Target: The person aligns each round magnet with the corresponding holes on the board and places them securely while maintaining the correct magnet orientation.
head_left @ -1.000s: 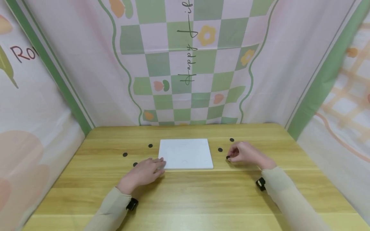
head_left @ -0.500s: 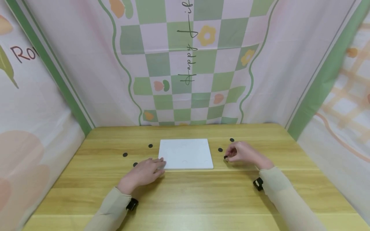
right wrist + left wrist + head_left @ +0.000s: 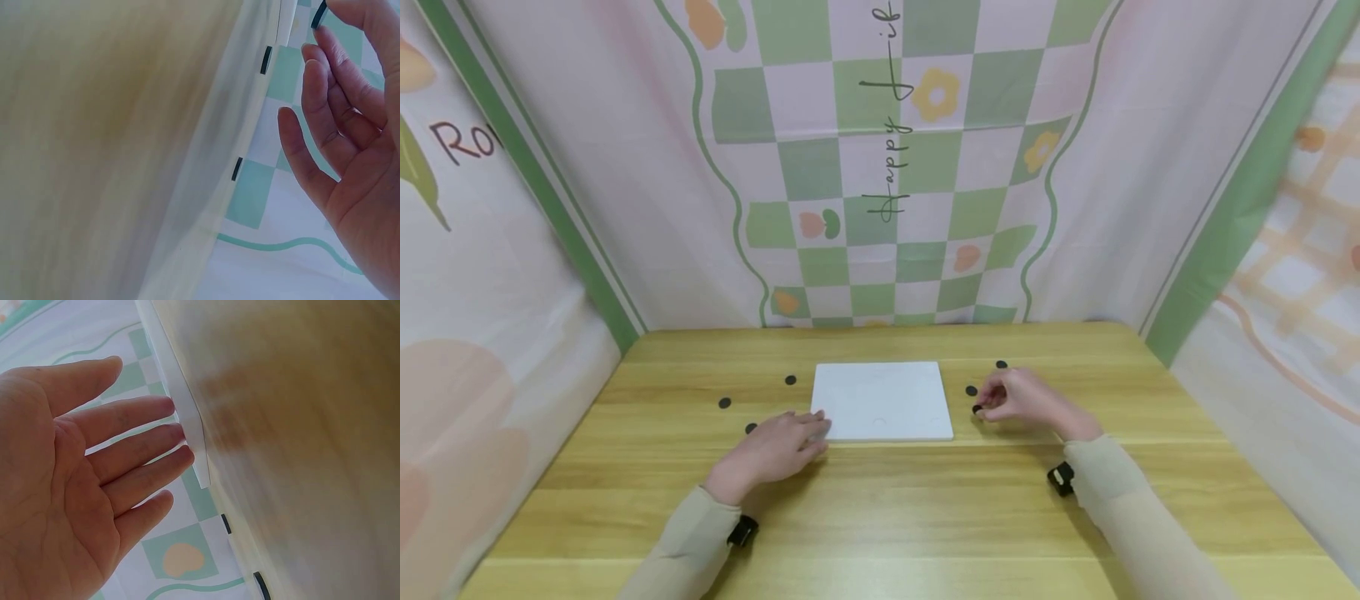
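Observation:
A white rectangular board (image 3: 880,402) lies flat near the middle of the table, with faint round marks along its near side. My left hand (image 3: 775,447) has its fingertips on the board's near left corner; in the left wrist view the fingers (image 3: 134,450) are straight and spread against its edge. To the right of the board, my right hand (image 3: 1026,400) pinches a small black disc (image 3: 977,410) between thumb and forefinger. The right wrist view shows this disc (image 3: 319,15) held on edge at the fingertips, the other fingers loosely bent.
Two more black discs, one nearer (image 3: 972,391) and one farther (image 3: 1002,364), lie right of the board. Left of it are several, including one disc (image 3: 791,380) toward the back and another disc (image 3: 725,402) farther left. A patterned curtain (image 3: 880,167) hangs behind the wooden table (image 3: 895,517).
My right hand has moved a little left toward the board, carrying the pinched black disc. The left hand stays in place on the board's corner.

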Tool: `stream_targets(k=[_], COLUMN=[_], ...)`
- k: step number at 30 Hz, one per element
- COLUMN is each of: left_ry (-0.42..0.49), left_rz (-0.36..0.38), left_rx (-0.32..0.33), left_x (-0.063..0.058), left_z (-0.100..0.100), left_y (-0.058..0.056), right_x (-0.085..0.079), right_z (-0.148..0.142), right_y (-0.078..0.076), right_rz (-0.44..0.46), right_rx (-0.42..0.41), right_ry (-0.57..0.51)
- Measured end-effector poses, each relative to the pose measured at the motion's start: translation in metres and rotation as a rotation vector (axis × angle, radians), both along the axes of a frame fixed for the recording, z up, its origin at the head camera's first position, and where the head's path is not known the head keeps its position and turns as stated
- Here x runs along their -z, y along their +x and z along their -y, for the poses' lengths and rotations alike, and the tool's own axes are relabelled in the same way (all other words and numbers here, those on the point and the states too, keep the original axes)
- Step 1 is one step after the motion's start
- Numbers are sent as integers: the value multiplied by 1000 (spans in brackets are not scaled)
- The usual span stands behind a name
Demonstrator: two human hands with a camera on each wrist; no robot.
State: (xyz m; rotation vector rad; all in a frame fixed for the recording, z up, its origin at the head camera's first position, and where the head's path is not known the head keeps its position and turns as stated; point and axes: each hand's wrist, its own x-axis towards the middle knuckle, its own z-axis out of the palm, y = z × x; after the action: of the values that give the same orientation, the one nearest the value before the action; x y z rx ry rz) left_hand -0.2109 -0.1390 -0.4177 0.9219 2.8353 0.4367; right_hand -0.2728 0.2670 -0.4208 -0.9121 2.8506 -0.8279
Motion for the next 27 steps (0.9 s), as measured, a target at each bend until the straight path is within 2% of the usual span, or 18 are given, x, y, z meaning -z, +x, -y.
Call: stream_targets(k=[27], left_ry=[-4], left_rz=[2], left_rx=[-8], left_x=[3], left_z=[0], left_y=[-2], right_x=[1], right_z=[19], right_y=[-4], right_rz=[29], right_rx=[-21], right_ry=[-2])
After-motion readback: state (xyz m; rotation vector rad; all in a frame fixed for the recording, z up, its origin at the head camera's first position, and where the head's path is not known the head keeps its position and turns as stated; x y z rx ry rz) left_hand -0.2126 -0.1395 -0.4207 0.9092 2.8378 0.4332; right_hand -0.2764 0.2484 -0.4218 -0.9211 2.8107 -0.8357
